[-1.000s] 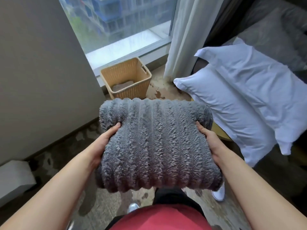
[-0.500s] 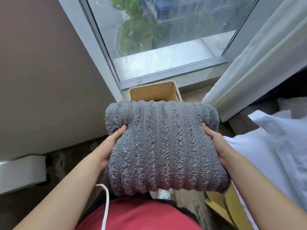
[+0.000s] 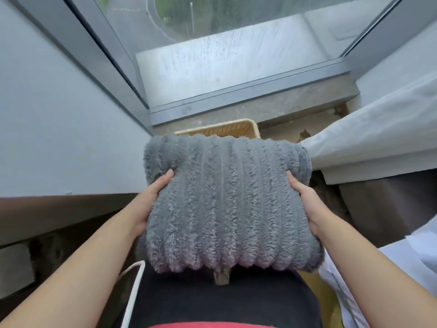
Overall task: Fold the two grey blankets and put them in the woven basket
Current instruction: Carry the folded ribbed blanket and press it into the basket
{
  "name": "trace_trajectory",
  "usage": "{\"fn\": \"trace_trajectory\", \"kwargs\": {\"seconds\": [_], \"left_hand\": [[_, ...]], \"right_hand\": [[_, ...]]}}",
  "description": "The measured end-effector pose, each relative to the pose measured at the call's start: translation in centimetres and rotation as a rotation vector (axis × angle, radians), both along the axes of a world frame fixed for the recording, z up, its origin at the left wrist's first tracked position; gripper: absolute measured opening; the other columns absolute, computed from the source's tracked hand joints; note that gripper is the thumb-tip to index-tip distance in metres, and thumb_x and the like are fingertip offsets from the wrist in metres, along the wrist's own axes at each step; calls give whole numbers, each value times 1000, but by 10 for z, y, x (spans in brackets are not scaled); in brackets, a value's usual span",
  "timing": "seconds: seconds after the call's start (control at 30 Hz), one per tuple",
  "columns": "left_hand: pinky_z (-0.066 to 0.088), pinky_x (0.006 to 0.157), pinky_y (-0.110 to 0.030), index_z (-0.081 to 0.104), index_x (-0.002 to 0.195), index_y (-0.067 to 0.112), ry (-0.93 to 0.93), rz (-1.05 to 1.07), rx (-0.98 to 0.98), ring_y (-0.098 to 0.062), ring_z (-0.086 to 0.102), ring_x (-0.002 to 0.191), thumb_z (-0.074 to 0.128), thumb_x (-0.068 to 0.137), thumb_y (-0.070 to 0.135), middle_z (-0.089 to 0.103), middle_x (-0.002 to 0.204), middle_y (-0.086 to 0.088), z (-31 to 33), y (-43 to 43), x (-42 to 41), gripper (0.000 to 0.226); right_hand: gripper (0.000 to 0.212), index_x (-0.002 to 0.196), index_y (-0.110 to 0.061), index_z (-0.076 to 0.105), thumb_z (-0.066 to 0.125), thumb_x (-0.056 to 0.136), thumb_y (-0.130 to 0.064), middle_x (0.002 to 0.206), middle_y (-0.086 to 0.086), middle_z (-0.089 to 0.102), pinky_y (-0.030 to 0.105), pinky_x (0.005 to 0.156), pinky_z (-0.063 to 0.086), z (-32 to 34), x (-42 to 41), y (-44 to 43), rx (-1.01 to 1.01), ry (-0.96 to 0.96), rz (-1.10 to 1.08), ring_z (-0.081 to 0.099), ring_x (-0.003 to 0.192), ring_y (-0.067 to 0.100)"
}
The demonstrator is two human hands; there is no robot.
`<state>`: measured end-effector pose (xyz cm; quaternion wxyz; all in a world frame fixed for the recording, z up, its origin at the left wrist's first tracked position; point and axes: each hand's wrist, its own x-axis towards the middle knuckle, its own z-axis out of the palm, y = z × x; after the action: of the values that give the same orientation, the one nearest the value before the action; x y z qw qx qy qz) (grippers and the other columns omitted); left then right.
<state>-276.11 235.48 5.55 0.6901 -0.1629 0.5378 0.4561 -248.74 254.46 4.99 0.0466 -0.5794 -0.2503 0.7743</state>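
Blanket (image 3: 227,204): folded grey bundle, held up in the air in front of the basket (image 3: 224,130), hiding most of it.
Handling: soft, squishy, probably light; could flop open, so I'd squeeze both ends.
Look: fluffy ribbed pile, tag (image 3: 221,276) dangling off the near edge.
Left grip (image 3: 146,204): wrapped round the left end, thumb on top.
Right grip (image 3: 305,202): same deal, right end.

Folded grey blanket (image 3: 227,204), ribbed & fluffy, held between the fingers (image 3: 165,177); woven basket (image 3: 220,130) just beyond them, mostly hidden.
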Motion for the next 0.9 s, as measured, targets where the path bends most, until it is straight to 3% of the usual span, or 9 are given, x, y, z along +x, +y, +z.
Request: {"fn": "trace_trajectory", "kwargs": {"seconds": [0.13, 0.3, 0.43, 0.6, 0.7, 0.8, 0.9], "left_hand": [[57, 74, -36, 75, 102, 15, 30, 68, -19, -26, 71, 92, 66, 71, 51, 72, 105, -12, -47, 44, -19, 48], [58, 66, -31, 80, 83, 18, 120, 208, -39, -23, 73, 81, 62, 71, 46, 75, 90, -8, -142, 79, -27, 35], [58, 64, -31, 80, 79, 18, 132, 353, -56, -23, 73, 77, 59, 71, 41, 76, 87, -6, -226, 91, -28, 32], [55, 66, -30, 79, 81, 21, 153, 485, -103, -18, 73, 72, 50, 92, 33, 75, 83, -3, -317, 96, -27, 34], [51, 73, -34, 75, 91, 18, 186, 532, -116, -19, 73, 76, 59, 83, 32, 75, 88, -4, -353, 92, -36, 23], [51, 73, -34, 74, 93, 17, 213, 512, -124, -19, 73, 77, 67, 67, 35, 75, 87, -3, -381, 91, -44, 33], [55, 70, -30, 79, 83, 19, 268, 466, -132, -19, 73, 79, 72, 64, 38, 76, 87, -2, -407, 93, -49, 28]], "right_hand": [[36, 85, -26, 80, 68, 66, -55, 96, 7, 76, 35, 61, 58, -49, -27, 51, -21, -16, 17, 73, 86, 26], [47, 95, -18, 78, 72, 64, -53, 110, 14, 72, 42, 78, 55, -138, -58, 107, -6, -68, 34, 70, 97, 33], [48, 99, -17, 77, 72, 65, -50, 108, 13, 72, 42, 80, 53, -218, -83, 134, -16, -98, 108, 70, 96, 32], [69, 122, -21, 65, 74, 62, -53, 116, 8, 70, 46, 91, 51, -300, -102, 143, 54, -156, 185, 68, 104, 29], [78, 130, -23, 58, 72, 61, -57, 122, 2, 67, 49, 102, 45, -334, -108, 132, 109, -181, 210, 63, 113, 25], [87, 133, -22, 56, 72, 57, -61, 126, 5, 64, 50, 105, 42, -366, -112, 124, 56, -226, 202, 59, 117, 28], [95, 132, -22, 56, 75, 49, -65, 126, 6, 64, 53, 105, 41, -392, -116, 123, 33, -266, 184, 59, 117, 31]]}}
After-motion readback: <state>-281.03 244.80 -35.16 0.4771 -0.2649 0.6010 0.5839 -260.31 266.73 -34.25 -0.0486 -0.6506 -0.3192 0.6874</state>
